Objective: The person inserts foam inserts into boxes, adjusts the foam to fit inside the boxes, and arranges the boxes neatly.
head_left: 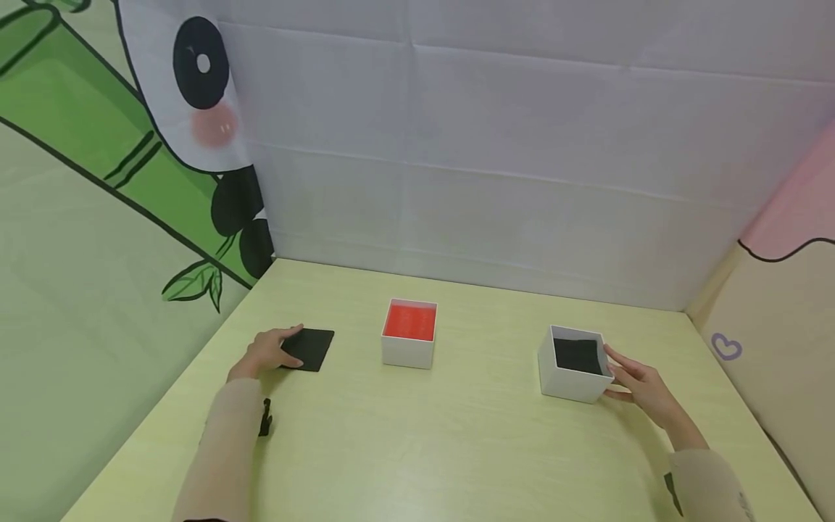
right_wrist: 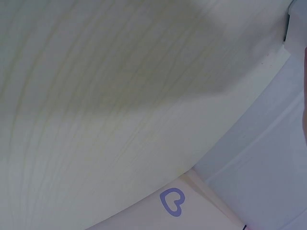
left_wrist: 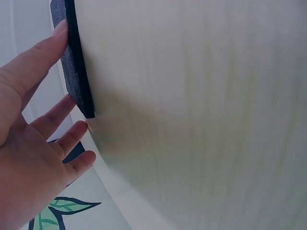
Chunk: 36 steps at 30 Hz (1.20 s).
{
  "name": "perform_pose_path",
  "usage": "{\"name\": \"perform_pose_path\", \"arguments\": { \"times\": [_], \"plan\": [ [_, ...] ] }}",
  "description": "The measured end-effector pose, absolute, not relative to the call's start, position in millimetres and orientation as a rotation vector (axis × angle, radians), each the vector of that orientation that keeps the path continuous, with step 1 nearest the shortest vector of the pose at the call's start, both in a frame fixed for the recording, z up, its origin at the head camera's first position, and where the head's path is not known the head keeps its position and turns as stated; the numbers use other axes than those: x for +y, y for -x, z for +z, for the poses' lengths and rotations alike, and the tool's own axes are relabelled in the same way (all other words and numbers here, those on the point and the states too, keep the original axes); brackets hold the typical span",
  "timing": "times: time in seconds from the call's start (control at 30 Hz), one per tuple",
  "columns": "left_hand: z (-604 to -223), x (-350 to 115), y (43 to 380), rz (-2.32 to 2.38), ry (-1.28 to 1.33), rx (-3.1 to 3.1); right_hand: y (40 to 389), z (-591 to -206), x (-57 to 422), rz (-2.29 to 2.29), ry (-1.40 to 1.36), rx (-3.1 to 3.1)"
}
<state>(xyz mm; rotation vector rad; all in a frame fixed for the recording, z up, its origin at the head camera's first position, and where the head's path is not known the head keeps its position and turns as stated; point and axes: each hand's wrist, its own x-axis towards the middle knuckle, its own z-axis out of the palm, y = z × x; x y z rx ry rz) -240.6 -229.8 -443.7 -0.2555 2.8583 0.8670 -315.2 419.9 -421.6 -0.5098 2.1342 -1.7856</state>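
Observation:
At the left of the table, my left hand [head_left: 264,351] grips a flat black square [head_left: 314,349], thumb on one edge and fingers at another. In the left wrist view the black square [left_wrist: 76,62] looks like a thin slab, with the thumb against its face and the lower fingers spread apart. To the right stands a white open-topped box [head_left: 570,383] with a dark piece [head_left: 577,355] inside. My right hand [head_left: 642,388] holds this box at its right side, fingertips at the rim and lower wall. The right wrist view shows only a sliver of the hand.
A second white box [head_left: 407,352] with a red piece [head_left: 411,322] inside stands mid-table toward the back. The pale wood-grain table [head_left: 450,442] meets a white cloth backdrop [head_left: 457,181] behind and printed cloth panels at both sides.

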Motion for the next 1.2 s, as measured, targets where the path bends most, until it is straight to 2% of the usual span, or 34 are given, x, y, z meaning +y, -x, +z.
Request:
{"name": "perform_pose_path", "arguments": {
  "times": [0.37,0.73,1.2],
  "plan": [
    [-439,-223,243,0.854,0.344,2.803,313,-423,422,-1.802,0.516,2.118],
    [-440,-223,239,0.868,0.278,2.875,315,-427,423,-1.819,0.539,2.095],
    [-428,-225,232,0.951,0.337,2.962,318,-426,422,-1.839,0.58,2.085]
  ]
}}
